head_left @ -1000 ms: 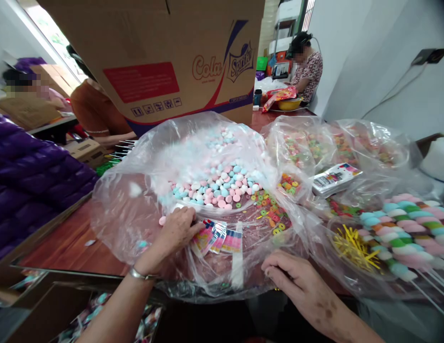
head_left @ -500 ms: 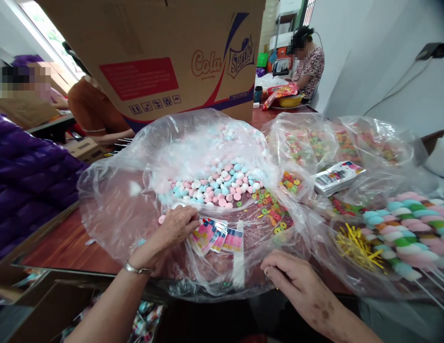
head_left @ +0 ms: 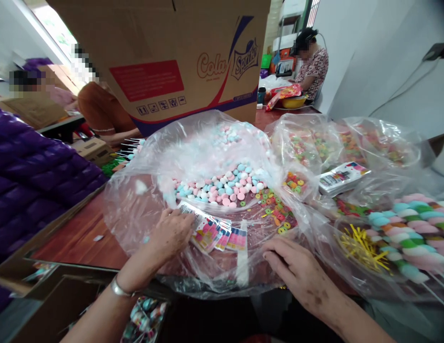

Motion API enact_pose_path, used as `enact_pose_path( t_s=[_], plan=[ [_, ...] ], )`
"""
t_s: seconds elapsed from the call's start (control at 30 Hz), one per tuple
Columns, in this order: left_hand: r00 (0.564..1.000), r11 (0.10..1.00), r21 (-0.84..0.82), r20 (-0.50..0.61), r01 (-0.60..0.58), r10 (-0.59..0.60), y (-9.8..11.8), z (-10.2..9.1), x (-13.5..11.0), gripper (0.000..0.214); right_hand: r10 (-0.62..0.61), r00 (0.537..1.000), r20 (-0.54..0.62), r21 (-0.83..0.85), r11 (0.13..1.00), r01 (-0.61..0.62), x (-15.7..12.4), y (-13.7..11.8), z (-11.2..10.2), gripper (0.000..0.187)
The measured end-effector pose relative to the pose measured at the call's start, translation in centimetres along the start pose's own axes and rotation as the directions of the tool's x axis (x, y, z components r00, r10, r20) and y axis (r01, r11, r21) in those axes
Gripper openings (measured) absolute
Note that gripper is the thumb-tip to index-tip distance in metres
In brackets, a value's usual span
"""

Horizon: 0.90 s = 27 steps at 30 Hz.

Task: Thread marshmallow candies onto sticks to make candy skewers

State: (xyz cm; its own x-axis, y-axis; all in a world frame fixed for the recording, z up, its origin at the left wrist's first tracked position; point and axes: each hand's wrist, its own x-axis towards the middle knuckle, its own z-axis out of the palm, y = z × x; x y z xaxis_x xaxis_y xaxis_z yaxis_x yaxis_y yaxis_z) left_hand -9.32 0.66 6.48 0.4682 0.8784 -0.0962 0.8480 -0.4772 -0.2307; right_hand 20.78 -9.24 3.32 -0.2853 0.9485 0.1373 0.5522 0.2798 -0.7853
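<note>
Left hand (head_left: 173,232): my fingers bent over the end of the fanned packets (head_left: 208,233), grip indeterminate. Right hand (head_left: 296,267): fingers loosely curled at the clear plastic (head_left: 193,286), hold unconfirmed. Packets lie before the candies (head_left: 222,186), over the desk (head_left: 82,231). Light, flat pressure should keep them orderly.

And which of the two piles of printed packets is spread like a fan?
The pile at the left hand: its packets overlap sideways, while the other stack, farther right, lies one upon another.
</note>
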Motion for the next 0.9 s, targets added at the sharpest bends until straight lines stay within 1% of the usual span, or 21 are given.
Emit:
enact_pose_path(
  t_s=[0.13, 0.23, 0.3, 0.37, 0.43, 0.53, 0.6, 0.63, 0.7, 0.8, 0.9],
  plan=[
    [0.995, 0.997, -0.008, 0.074, 0.073, -0.072, -0.6, 0.7, -1.8, 0.019, -0.118, 0.993, -0.016, -0.196, 0.974, 0.113, 2.6, -0.9, 0.9, 0.016],
    [0.987, 0.988, -0.056, 0.083, 0.143, -0.138, -1.2, 1.6, -2.2, 0.020, -0.163, 0.987, 0.013, -0.348, 0.924, 0.157, 5.4, -2.4, 2.4, 0.012],
    [0.979, 0.976, -0.083, 0.059, 0.200, -0.195, -1.5, 2.1, -1.8, 0.021, -0.166, 0.984, 0.072, -0.440, 0.880, 0.180, 7.3, -3.7, 3.6, 0.012],
    [0.968, 0.962, -0.103, 0.004, 0.252, -0.253, -1.9, 2.3, -1.0, 0.024, -0.153, 0.977, 0.147, -0.504, 0.838, 0.207, 8.9, -4.9, 5.0, 0.016],
    [0.957, 0.952, -0.127, -0.054, 0.278, -0.286, -2.2, 2.2, -0.1, 0.026, -0.156, 0.971, 0.180, -0.543, 0.808, 0.230, 10.2, -5.8, 6.5, 0.019],
    [0.948, 0.945, -0.161, -0.094, 0.286, -0.304, -2.6, 1.8, 1.2, 0.021, -0.184, 0.965, 0.185, -0.574, 0.777, 0.258, 11.0, -6.3, 8.7, 0.032],
    [0.942, 0.935, -0.180, -0.091, 0.304, -0.324, -2.9, 1.9, 1.9, 0.016, -0.195, 0.962, 0.192, -0.588, 0.762, 0.272, 11.1, -6.2, 9.8, 0.040],
    [0.938, 0.930, -0.190, -0.085, 0.315, -0.335, -3.0, 2.0, 2.1, 0.015, -0.201, 0.959, 0.199, -0.594, 0.754, 0.281, 11.1, -6.1, 10.1, 0.041],
    [0.936, 0.921, -0.215, -0.066, 0.325, -0.346, -3.4, 2.5, 2.3, 0.015, -0.225, 0.949, 0.222, -0.596, 0.738, 0.315, 11.1, -5.6, 10.4, 0.031],
    [0.941, 0.912, -0.258, -0.031, 0.317, -0.336, -3.5, 3.1, 2.1, 0.016, -0.255, 0.932, 0.260, -0.582, 0.728, 0.361, 11.0, -4.6, 9.6, 0.016],
    [0.953, 0.911, -0.295, -0.004, 0.290, -0.304, -2.7, 3.2, 1.3, 0.016, -0.248, 0.916, 0.314, -0.560, 0.731, 0.390, 11.0, -3.5, 7.9, 0.016]
  ],
)
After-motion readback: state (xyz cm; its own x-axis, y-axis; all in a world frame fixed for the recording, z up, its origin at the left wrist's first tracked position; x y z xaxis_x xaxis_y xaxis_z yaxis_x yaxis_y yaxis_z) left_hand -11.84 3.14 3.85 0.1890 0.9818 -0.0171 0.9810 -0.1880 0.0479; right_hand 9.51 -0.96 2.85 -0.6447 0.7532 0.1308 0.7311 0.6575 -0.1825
